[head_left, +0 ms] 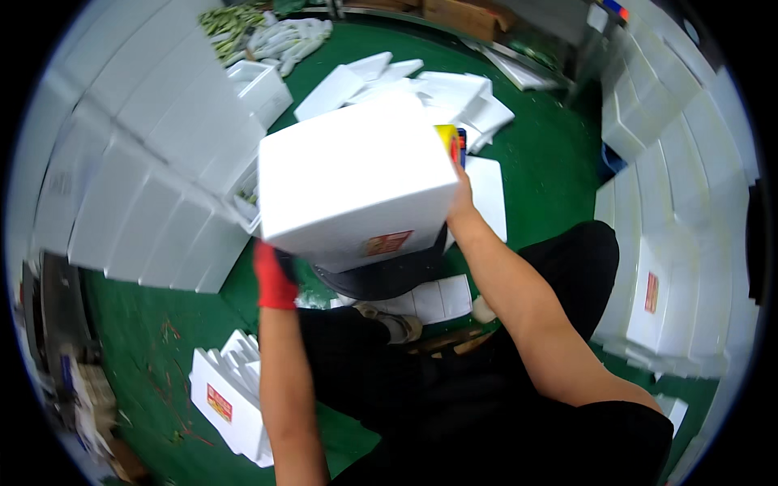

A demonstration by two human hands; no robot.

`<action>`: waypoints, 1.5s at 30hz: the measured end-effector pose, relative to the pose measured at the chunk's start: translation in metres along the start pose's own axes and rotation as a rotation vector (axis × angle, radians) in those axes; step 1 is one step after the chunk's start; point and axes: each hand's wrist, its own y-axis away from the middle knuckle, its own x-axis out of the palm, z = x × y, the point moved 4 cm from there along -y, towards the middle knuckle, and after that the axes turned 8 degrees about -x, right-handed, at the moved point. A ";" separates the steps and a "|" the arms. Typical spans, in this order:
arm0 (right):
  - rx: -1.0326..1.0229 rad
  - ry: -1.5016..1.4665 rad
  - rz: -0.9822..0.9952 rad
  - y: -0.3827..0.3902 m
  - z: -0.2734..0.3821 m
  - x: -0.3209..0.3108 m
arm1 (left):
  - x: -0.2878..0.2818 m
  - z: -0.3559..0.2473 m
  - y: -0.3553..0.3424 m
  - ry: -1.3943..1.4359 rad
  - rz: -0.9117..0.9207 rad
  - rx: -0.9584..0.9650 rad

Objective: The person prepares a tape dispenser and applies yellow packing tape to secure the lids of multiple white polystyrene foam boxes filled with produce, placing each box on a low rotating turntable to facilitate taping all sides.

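At the left edge of the green floor [559, 186], white polystyrene boxes [154, 89] stood stacked, and toward its near-left corner lay nested white foam pieces [235, 405], a red-and-yellow label facing outward. The left hand [274, 271], in a red-and-dark glove, was at the near-left corner of a white polystyrene box [356, 174]; it was blurred, and I could not tell whether its fingers were clamped there. The box hung in front of the person above a dark, rounded object [381, 283], perhaps touching it. Its long axis ran crosswise, right end slightly farther away, a broad plain face up and a labelled long side toward the person. Behind it, white foam lids [454, 93] lay heaped toward the floor's far edge. The bare right hand [460, 198] was against the right end, fingers mostly hidden, grip unclear, just beside a yellow-and-red object [447, 139]. More foam boxes [673, 194] lined the right edge.
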 end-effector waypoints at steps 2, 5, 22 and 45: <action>-0.006 -0.165 -0.351 0.013 0.010 -0.044 | 0.043 -0.088 0.001 -0.356 -0.036 0.410; -0.119 0.168 -0.340 0.093 0.051 -0.003 | 0.173 -0.184 0.035 -1.114 0.352 0.811; 0.072 1.081 0.354 0.102 0.112 0.014 | 0.315 -0.083 0.047 -1.968 1.560 0.947; 0.242 0.989 0.725 0.279 0.037 0.009 | 0.174 -0.127 0.015 -1.850 0.167 0.510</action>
